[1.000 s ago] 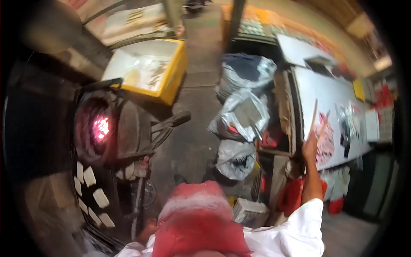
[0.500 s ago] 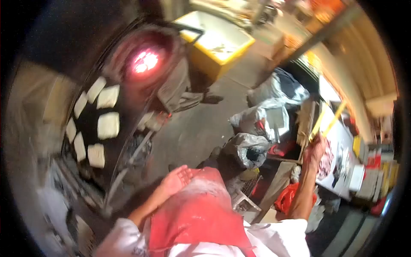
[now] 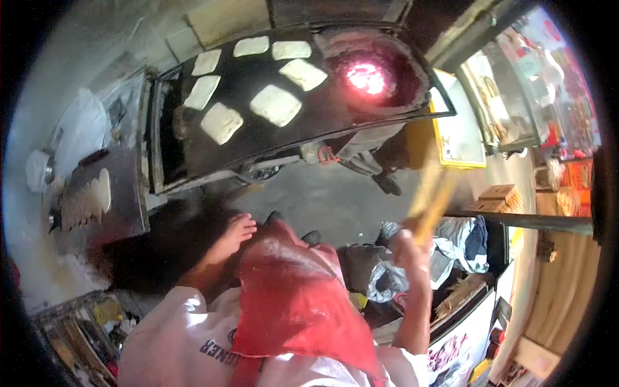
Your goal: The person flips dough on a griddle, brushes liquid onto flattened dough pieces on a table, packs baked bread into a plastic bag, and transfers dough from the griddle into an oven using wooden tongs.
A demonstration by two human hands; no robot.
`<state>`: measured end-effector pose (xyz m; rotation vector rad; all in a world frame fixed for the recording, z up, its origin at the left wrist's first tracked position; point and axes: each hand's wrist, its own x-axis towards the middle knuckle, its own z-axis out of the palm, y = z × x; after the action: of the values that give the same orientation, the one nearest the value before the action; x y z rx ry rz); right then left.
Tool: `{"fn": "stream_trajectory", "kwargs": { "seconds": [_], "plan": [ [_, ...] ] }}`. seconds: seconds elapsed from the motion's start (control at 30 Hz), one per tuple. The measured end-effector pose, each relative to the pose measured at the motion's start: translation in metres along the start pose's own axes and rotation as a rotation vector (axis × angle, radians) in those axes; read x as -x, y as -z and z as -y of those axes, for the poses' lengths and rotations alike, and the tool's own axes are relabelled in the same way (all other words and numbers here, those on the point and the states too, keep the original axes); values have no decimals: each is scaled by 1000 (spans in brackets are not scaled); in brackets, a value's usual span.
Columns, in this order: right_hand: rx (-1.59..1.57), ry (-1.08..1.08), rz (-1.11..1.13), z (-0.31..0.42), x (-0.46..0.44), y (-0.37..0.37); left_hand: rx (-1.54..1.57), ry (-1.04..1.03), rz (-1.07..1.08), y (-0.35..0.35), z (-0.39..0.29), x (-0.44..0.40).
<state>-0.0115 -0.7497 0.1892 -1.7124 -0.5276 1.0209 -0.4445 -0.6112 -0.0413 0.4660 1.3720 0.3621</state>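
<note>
My right hand (image 3: 412, 253) grips a pair of yellow tongs (image 3: 431, 209), smeared by motion, with its arms pointing up and away from me. Nothing shows between the tips. In front of my red apron (image 3: 293, 290), on the left, my left hand (image 3: 238, 233) is held in the air with loosely bent fingers and nothing in it. Beyond both hands lies a dark griddle (image 3: 258, 138) with several flat, pale squares of dough, among them a large one (image 3: 276, 105) near the middle and another (image 3: 222, 122) nearer its front edge.
Red-hot coals (image 3: 366, 79) glow in a round opening at the griddle's right end. A yellow-rimmed bin (image 3: 461, 145) stands past that end. Grey plastic bags (image 3: 377, 271) sit below my right arm. At the left is a side table (image 3: 129, 187).
My view has turned towards the griddle, which now spans the top of the picture. My right hand has swung the tongs from the right-hand table towards the front. My left hand remains empty.
</note>
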Motion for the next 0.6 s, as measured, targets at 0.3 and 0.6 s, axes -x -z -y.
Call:
{"fn": "stream_trajectory", "kwargs": {
  "seconds": [0.3,0.6],
  "plan": [
    [18,-376,689,-38,-27,-194,-129,-168,-41,57,42,-4],
    [-267,-451,302,-71,-143,-346,-62,112,-331,121,6,-3]
  ]
}}
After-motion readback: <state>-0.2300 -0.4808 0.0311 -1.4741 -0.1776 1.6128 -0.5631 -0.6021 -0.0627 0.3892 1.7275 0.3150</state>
